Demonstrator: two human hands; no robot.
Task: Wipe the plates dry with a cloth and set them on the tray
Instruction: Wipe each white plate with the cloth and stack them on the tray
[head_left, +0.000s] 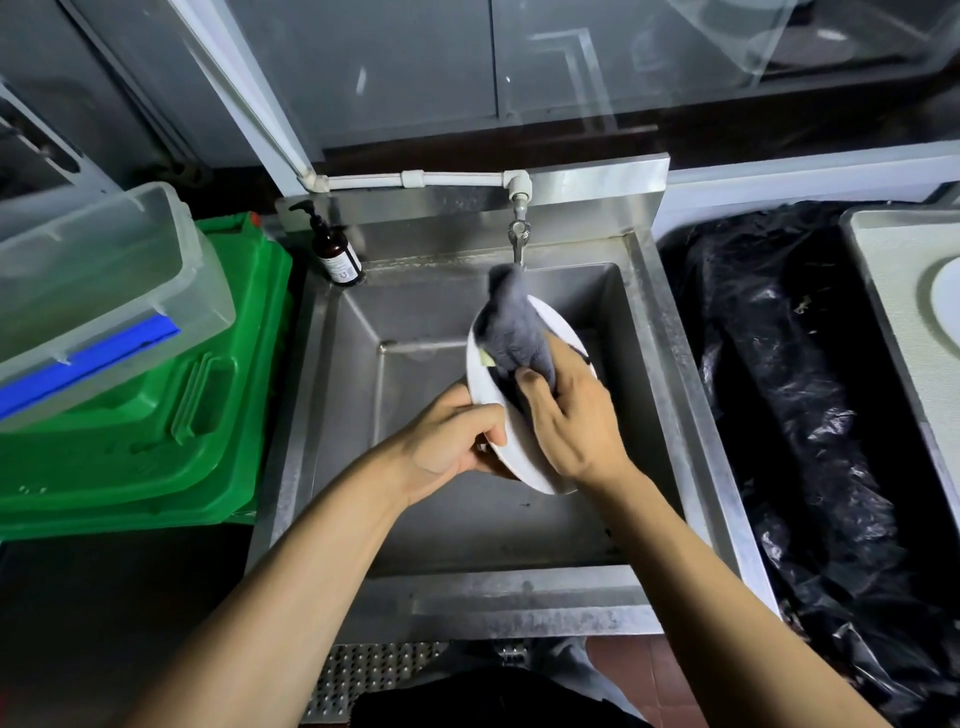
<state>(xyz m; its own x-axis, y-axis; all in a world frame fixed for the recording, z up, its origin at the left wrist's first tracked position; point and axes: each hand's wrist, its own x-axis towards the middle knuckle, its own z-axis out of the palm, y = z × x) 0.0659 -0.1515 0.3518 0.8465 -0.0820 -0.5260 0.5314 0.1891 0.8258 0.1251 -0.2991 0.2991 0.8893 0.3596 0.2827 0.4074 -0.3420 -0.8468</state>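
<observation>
Plate (485, 387), white and tilted on edge, is held over the sink (654, 332), its lower rim gripped by the left hand (447, 441). A grey cloth (517, 332) is pinched against its face by the right hand (571, 421). It is judged stiff, breakable and slippery while wet, so rim grips suit best.

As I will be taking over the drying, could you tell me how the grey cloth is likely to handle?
The grey cloth is probably floppy: it bunches in folds under the right hand on the white plate. It looks light, one corner standing up unsupported. Its fuzzy surface should grip, not slip.
</observation>
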